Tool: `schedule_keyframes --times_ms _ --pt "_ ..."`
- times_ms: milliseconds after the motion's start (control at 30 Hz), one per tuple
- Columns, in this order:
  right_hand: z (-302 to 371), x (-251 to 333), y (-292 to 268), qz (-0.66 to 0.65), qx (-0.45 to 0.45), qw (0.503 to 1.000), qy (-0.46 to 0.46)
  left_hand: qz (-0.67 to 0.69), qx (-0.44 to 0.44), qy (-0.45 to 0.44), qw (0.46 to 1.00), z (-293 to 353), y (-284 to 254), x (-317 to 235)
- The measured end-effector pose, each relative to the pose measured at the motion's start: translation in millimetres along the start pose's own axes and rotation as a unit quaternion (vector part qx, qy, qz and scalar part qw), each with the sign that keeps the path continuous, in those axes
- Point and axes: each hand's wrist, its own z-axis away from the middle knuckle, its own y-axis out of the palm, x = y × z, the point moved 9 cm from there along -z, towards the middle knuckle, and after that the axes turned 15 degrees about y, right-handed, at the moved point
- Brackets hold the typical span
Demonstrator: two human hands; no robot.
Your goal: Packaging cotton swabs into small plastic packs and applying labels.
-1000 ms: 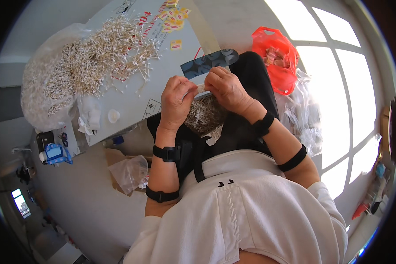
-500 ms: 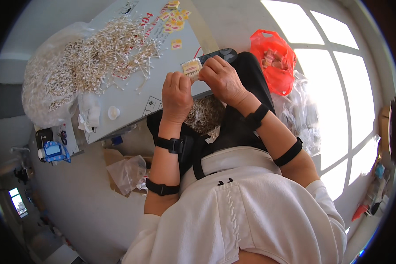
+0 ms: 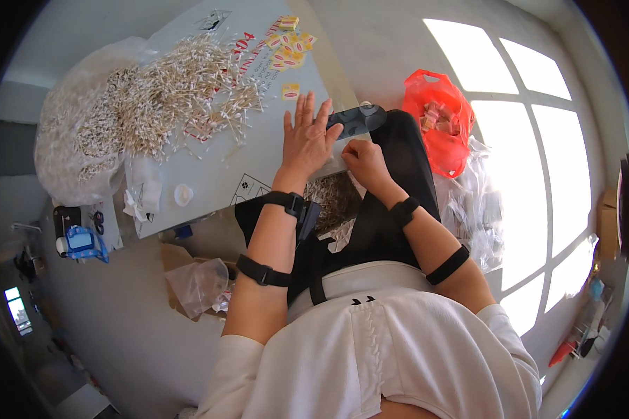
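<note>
One view: wide fisheye on your head, left of the pair. Faces down past your white top (image 3: 433, 342), close below, to table (image 3: 210, 160) ahead and floor (image 3: 140, 314) farther off; edges bow toward rim.

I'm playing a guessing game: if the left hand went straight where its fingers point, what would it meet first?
The left hand would probably meet the lone card first, but the hand's height is unclear.

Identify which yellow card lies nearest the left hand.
The lone card just beyond the left hand; the other yellow cards cluster together farther away.
</note>
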Motion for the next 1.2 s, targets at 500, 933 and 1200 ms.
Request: schedule_keyframes --times_ms 500,933,1200 --pt "3 -17 14 -0.121 0.165 0.955 0.215 -0.046 0.127 -0.025 0.990 5 41 -7" --pt "-5 -3 8 -0.093 0.065 0.990 0.084 0.068 -0.104 -0.082 0.989 24 -1 22" --pt "-16 9 36 0.041 0.029 0.996 0.076 0.031 0.033 -0.243 0.969 73 -2 38"
